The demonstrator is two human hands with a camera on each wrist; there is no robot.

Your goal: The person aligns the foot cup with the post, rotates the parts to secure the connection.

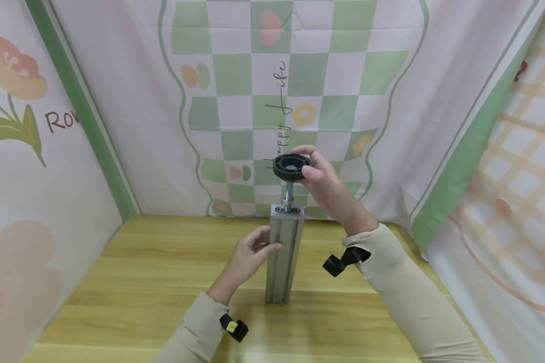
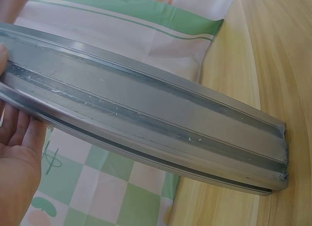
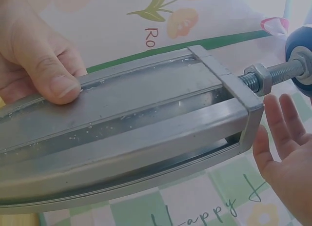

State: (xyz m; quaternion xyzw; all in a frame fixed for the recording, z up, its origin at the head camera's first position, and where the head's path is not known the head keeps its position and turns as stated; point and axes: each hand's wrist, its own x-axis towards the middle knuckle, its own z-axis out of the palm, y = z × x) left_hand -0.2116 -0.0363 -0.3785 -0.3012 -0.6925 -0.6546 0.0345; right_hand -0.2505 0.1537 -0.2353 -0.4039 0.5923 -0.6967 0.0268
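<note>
Metal profile (image 1: 283, 264) stands upright on the desk (image 1: 163, 282), gripped by my left fingers (image 1: 257, 236); my right fingers (image 1: 312, 153) pinch the black foot (image 1: 283, 174). Probably heavy, rigid, slick; best held by the grooved sides.

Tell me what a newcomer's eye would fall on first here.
Probably the black round foot atop a threaded rod, with the right hand at its rim, near the head view's centre. Below it, the left hand grips a roughly upright silver metal bar. Behind hangs a green-and-white checked curtain.
</note>
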